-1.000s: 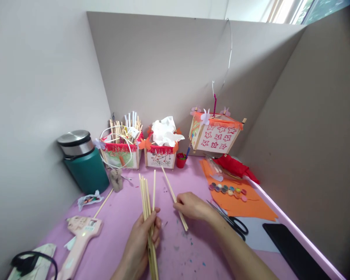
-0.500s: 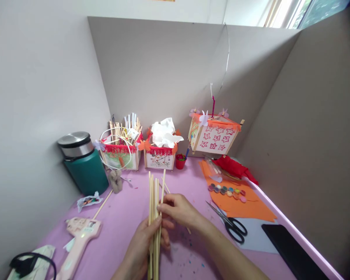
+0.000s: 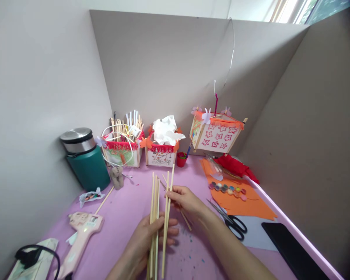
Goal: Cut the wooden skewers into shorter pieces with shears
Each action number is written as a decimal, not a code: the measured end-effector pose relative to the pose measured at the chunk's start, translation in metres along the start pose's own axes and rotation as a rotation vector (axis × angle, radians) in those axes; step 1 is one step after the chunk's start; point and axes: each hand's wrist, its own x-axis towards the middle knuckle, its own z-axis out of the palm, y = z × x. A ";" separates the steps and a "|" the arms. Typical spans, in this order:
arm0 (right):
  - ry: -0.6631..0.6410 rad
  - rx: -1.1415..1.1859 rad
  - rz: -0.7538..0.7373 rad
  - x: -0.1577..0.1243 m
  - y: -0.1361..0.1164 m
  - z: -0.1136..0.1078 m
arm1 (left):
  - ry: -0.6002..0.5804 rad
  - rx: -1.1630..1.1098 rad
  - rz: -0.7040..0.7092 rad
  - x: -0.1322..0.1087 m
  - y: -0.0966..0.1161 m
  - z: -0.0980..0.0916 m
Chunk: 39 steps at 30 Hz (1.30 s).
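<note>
Close in front of us, over the pinkish-purple bench [image 3: 125,233], our left hand [image 3: 144,235] lays its thumb across a bundle of long, pale wooden sticks [image 3: 152,202], its fingers loosely fanned behind; so light a hold could let the outer ones slip down. Off to the left lies a pale pink glue gun [image 3: 83,233]; we cannot tell whether it is hot, so a stray reach toward its nozzle might burn us. Our right hand [image 3: 185,200] pinches what look like two slender, pale sticks [image 3: 165,233]; gripped this high, their lower ends could swing and knock the bundle askew. Beneath that hand, a loose pale stick [image 3: 186,222] could roll if our knuckles brush it. Just beside the wrist, steel scissors with black handles [image 3: 225,216] could prick us on a careless sweep. Farther off, long stick tips might tip the small red cup [image 3: 181,159], though we cannot judge how near they come.
</note>
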 end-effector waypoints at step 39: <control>-0.043 -0.017 0.096 0.000 0.005 0.002 | -0.045 0.101 -0.024 -0.005 0.004 0.003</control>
